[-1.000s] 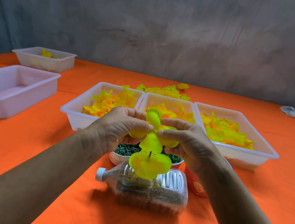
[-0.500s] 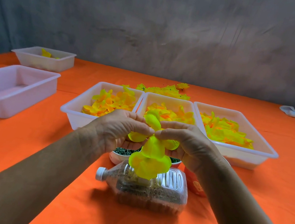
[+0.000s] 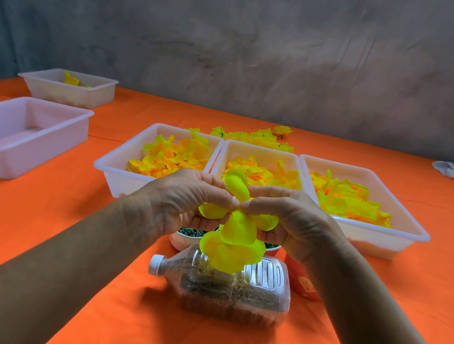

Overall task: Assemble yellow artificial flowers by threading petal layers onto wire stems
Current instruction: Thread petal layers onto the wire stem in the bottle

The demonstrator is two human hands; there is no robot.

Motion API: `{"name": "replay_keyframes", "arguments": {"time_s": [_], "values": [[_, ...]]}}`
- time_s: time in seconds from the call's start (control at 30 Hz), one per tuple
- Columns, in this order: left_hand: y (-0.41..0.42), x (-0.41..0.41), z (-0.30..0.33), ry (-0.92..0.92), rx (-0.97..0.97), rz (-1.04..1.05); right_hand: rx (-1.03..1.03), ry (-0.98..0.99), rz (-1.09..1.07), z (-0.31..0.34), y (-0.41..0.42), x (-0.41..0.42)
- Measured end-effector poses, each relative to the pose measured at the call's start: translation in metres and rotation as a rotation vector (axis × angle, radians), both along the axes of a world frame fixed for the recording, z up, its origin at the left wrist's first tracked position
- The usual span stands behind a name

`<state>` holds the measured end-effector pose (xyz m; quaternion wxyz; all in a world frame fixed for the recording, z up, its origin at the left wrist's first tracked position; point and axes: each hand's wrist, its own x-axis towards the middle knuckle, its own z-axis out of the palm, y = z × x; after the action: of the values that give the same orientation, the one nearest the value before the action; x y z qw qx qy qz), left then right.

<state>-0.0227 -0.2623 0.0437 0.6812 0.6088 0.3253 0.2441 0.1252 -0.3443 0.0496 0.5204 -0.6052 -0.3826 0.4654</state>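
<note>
Since the dark stem tip visible a second ago is now covered, the petal layer (image 3: 238,220), pinched at its centre by left hand (image 3: 186,204) and right hand (image 3: 289,221), has slid down onto the lower petals (image 3: 230,252) above the bottle (image 3: 233,286); layer judged nearly seated.

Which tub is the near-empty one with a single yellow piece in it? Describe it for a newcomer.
Start at the row of three petal-filled tubs mid-table, then look left to the two tubs standing apart. It is the farther, smaller white tub by the wall, holding one yellow piece; the nearer large tub shows none.
</note>
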Motion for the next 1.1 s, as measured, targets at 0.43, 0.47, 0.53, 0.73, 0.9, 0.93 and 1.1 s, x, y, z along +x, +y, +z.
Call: {"name": "replay_keyframes", "arguments": {"time_s": [0.43, 0.47, 0.53, 0.73, 0.9, 0.93, 1.1], "values": [[0.021, -0.003, -0.011, -0.042, -0.038, -0.127, -0.073, 0.225, 0.027, -0.003, 0.003, 0.000], [0.022, -0.003, -0.013, -0.057, -0.057, -0.142, -0.082, 0.244, 0.034, -0.003, 0.003, -0.001], [0.022, -0.002, -0.014, -0.075, -0.072, -0.164, -0.098, 0.277, 0.036, -0.004, 0.004, -0.001], [0.022, -0.002, -0.015, -0.061, -0.027, -0.216, -0.119, 0.283, 0.062, -0.007, 0.004, 0.000], [0.026, -0.005, -0.020, -0.037, 0.010, -0.282, -0.130, 0.258, 0.059, -0.010, 0.004, 0.001], [0.026, -0.005, -0.021, -0.042, 0.002, -0.277, -0.131, 0.235, 0.055, -0.010, 0.004, 0.002], [0.029, -0.004, -0.024, 0.005, -0.014, -0.222, -0.135, 0.169, 0.040, -0.009, 0.004, 0.002]]}}
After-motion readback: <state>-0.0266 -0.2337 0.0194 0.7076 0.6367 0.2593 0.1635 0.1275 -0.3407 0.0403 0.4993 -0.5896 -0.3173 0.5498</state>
